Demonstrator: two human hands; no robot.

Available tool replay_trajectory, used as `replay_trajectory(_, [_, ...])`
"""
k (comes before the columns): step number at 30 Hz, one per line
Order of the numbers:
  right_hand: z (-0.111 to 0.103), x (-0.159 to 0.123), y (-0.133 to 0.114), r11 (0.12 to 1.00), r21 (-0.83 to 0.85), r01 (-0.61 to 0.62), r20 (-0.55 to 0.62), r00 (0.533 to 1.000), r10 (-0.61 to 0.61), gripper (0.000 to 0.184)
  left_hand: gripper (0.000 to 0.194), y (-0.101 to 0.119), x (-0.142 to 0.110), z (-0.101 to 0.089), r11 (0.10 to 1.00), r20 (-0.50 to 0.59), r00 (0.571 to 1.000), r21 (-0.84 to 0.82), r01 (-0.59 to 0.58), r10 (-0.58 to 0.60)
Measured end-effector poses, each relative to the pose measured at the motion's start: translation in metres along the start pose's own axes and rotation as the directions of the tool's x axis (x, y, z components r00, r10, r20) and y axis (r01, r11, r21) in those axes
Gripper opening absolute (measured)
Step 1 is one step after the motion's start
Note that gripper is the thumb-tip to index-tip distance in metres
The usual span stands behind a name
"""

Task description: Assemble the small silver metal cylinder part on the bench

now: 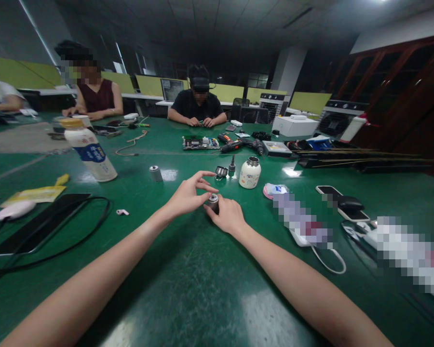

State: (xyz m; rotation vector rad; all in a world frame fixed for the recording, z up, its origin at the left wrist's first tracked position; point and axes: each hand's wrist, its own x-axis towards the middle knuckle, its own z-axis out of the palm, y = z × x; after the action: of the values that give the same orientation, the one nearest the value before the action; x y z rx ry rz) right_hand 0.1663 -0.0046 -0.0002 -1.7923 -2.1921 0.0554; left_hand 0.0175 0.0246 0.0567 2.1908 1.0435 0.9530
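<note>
My right hand point(228, 214) is wrapped round a small grey metal cylinder point(213, 199) that stands on the green table point(202, 274). Just above and to its left is my left hand point(188, 193), fingers apart, with the thumb tip close to the cylinder's top; I cannot tell whether they touch. Beyond the left fingertips lies a shiny metal cap with a ring point(221, 172). A dark pointed metal piece point(232, 166) stands beside it, then an uncapped cream bottle point(250, 173) with small printed pictures. A second grey cylinder point(155, 173) stands left of my hands.
Left are a milky bottle point(94, 156), a tablet point(39, 224) with a black cable and a white earbud point(122, 212). A phone point(329, 195) and mouse point(350, 203) lie right. Beyond are a circuit board point(198, 143), power drills point(235, 144) and seated people.
</note>
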Motion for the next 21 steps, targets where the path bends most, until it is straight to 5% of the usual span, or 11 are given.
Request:
replay_trajectory(8, [0.001,0.0,0.0,1.0,0.027,0.003,-0.007,1.0,-0.003,0.039,0.053,-0.002,-0.001,0.003,0.974,-0.062,0.997,0.225,-0.031,0.046])
replay_trajectory(21, [0.0,-0.001,0.0,1.0,0.013,-0.005,-0.006,1.0,0.005,0.04,0.055,-0.006,-0.002,0.008,0.988,-0.091,0.991,0.124,-0.088,0.1])
